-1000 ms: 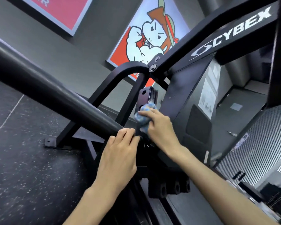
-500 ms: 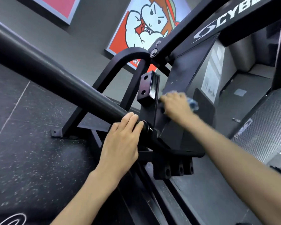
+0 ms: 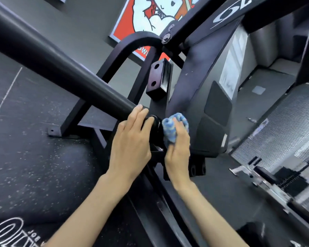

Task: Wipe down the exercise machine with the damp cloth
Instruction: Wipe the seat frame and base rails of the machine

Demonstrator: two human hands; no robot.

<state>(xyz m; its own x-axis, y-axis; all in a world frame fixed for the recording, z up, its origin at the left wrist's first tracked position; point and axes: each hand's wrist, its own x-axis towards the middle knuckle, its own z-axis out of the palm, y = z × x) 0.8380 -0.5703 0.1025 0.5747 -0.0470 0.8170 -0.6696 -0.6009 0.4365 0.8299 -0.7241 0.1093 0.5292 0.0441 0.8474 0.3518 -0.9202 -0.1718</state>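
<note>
At frame centre, our right hand (image 3: 177, 148) grips the blue cloth (image 3: 173, 126) against the exercise machine (image 3: 200, 97); our left hand (image 3: 132, 145), fingers straight, rests on the black bar (image 3: 57, 72).

The right hand (image 3: 177, 148) grips a crumpled blue cloth (image 3: 174, 126) against the black steel exercise machine (image 3: 194, 90) (beside its pivot); the left hand (image 3: 132, 141) rests on the thick black round bar (image 3: 57, 68).
</note>
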